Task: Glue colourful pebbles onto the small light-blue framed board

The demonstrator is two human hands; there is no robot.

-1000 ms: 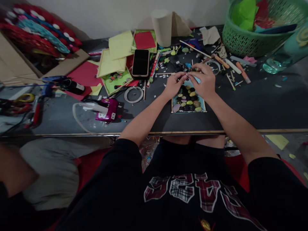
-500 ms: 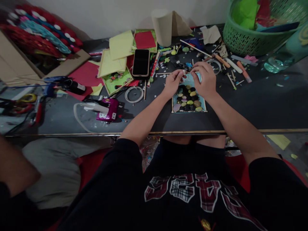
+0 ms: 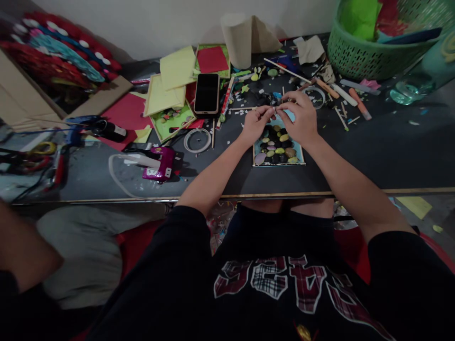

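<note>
In the head view, a blue panel with a thin pale frame lies on the dark table, with several black, yellow and purple pebbles on it. My left hand is over its upper left edge, fingers pinched on something too small to make out. From the right, my right hand reaches over the upper part of the panel, its fingertips pressed together close to those of my left hand. What sits between the fingertips is mostly hidden.
A black phone, a tape ring and a purple device lie left of the panel. Behind right stand a green basket and a bottle. Scraps and sticks litter the back. Another person's arm is at far left.
My right hand's fingers have come down and in, closer to the fingertips of my left hand. The view has shifted slightly.
</note>
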